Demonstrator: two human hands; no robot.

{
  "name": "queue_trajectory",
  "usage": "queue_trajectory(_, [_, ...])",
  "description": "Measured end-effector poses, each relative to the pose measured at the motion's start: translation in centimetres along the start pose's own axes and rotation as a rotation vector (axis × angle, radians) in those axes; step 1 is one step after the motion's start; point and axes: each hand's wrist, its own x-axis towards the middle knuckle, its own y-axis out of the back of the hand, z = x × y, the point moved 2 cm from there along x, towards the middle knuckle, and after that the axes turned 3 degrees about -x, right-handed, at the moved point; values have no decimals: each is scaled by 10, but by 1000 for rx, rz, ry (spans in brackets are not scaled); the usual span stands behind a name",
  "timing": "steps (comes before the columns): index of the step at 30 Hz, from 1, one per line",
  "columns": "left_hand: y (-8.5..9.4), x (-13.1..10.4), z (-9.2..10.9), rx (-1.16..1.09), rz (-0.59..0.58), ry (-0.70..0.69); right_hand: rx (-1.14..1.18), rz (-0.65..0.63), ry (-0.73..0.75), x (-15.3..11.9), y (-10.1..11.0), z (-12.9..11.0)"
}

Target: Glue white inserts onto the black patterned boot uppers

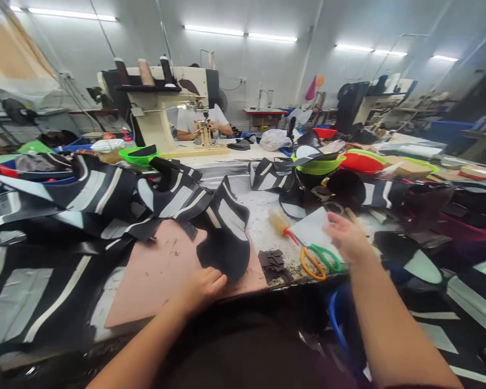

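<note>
Left hand (pixel 202 286) sits at the near edge of the worktable (pixel 263 227), fingers curled, pinching the bottom edge of a black cut piece (pixel 225 243) that lies on a pink cutting mat (pixel 157 270). Right hand (pixel 346 237) hovers, motion-blurred, over a white paper sheet (pixel 314 227), fingers loosely spread, gripping nothing. Just below it, near the table's front edge, lie scissors (pixel 318 262) with orange and green handles. Small stack of dark squares (pixel 274 262) sits between mat and scissors. A brush (pixel 281 222) with a red handle lies just beyond the scissors. Left half of the table is piled with black-and-white striped pieces (pixel 105 200). Farther back on the right, a yellow-green basket (pixel 319 162) and a red basket (pixel 358 161). At the far edge stands a cream sewing machine (pixel 162 108); behind it another person (pixel 204 121) in white, working.
</note>
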Motion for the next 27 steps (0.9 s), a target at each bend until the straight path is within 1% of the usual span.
queue_trajectory(1, [1,-3,4,-13,-24,-3,184,-117,-18,-13,-32,-3])
queue_trajectory(2, [1,-6,8,-52,-54,7,293,-243,-74,-26,-66,-5])
queue_trajectory(3, [1,-9,9,-127,-84,47,310,-318,-106,-40,-97,-6])
queue_trajectory(4, [1,-11,9,-233,-103,128,329,-383,-133,-51,-126,-5])
queue_trajectory(5, [1,-14,7,-362,-109,243,351,-471,-185,-62,-152,-4])
queue_trajectory(6, [0,-16,4,-487,-99,380,320,-516,-212,-69,-171,-2])
queue_trajectory(7, [-2,-19,1,-590,-80,518,269,-545,-226,-73,-185,1])
queue_trajectory(8, [-4,-21,-3,-659,-59,636,187,-550,-220,-75,-192,3])
queue_trajectory(9, [-7,-22,-6,-691,-40,729,79,-533,-186,-74,-195,5])
queue_trajectory(10, [-10,-23,-9,-698,-34,787,-40,-508,-129,-72,-194,6])
queue_trajectory(12, [-15,-23,-13,-681,-46,834,-268,-471,2,-67,-188,5])
queue_trajectory(14, [-18,-21,-15,-678,-74,856,-431,-470,89,-63,-181,4])
queue_trajectory(18, [-20,-17,-19,-662,-144,869,-545,-506,90,-63,-177,2])
queue_trajectory(23, [-19,-13,-19,-576,-211,869,-639,-490,108,-64,-181,2])
queue_trajectory(25, [-16,-10,-15,-529,-235,857,-730,-481,142,-65,-182,1])
queue_trajectory(27, [-11,-9,-9,-480,-248,847,-855,-447,219,-67,-182,-1])
